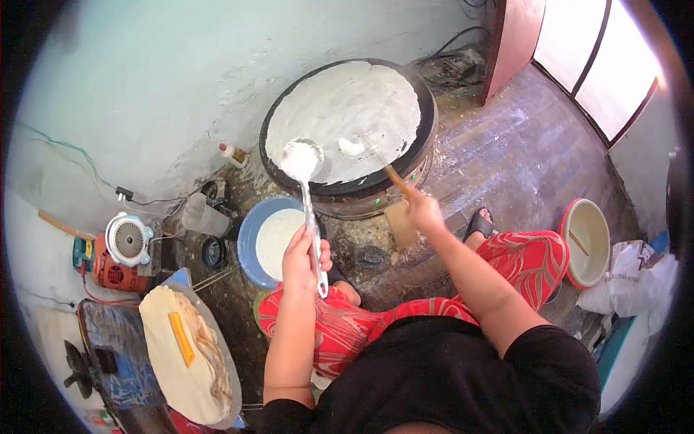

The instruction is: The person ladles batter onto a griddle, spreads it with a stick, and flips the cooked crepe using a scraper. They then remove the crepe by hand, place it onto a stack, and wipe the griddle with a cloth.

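My left hand is closed around the handle of a metal ladle. White batter fills the ladle's bowl, held over the left front part of the round griddle. In my right hand is a wooden-handled spreader; its far end is blurred over the griddle near a small white lump of batter. A thin sheet of white batter covers most of the griddle's dark plate. Below the ladle, beside my left hand, a blue bucket holds more white batter.
A stack of thin flatbreads with a yellow scraper on top lies at lower left. Nearby are a small fan, a bottle and cables. A cream basin and plastic bags stand at right.
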{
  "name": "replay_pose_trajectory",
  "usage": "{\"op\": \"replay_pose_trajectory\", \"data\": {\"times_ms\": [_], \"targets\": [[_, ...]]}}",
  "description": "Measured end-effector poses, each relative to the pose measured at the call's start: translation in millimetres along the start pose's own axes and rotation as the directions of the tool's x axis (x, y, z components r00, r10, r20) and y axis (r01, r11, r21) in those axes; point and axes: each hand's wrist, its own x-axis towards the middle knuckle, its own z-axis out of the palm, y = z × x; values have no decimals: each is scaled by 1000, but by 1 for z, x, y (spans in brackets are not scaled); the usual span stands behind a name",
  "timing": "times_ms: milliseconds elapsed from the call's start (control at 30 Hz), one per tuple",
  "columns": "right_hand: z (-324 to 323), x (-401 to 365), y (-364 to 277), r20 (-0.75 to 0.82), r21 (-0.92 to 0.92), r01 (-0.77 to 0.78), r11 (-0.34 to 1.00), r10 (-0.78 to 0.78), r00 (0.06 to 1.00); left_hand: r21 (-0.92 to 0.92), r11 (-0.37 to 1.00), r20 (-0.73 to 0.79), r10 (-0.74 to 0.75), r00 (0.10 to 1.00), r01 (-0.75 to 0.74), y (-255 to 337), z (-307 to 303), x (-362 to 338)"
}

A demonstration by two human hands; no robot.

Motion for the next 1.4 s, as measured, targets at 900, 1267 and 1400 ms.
{"op": "replay_pose_trajectory", "data": {"times_ms": [900,1267,1400], "targets": [[19,13,-25,112,-35,-40,999,44,993,-619,488,712,17,702,616,57,-10,27],[-28,-34,-10,255,220,448,867,-494,831,-542,789,76,-296,952,288,63,-199,33],[-63,-27,-7,418,425,-182,887,-13,908,-294,930,-99,-258,961,219,5,-271,65]]}}
